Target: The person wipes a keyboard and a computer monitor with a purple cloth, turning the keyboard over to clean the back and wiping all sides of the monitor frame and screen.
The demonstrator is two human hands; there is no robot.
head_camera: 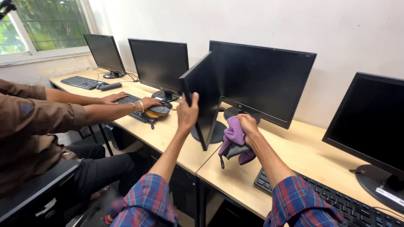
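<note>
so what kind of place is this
Likely a computer lab or classroom: a row of dark monitors on long wooden desks, each with a keyboard. The left hand grips a turned monitor; the right hand holds a purple cloth.

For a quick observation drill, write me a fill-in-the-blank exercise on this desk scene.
1. The right hand grips a ____ cloth with a grey part.
2. The left hand holds the edge of a monitor that is turned ____ to the others.
3. A black ____ lies under the right forearm.
4. The other person's hand rests by a cap on the ____.

Missing words: purple; sideways; keyboard; desk
</note>
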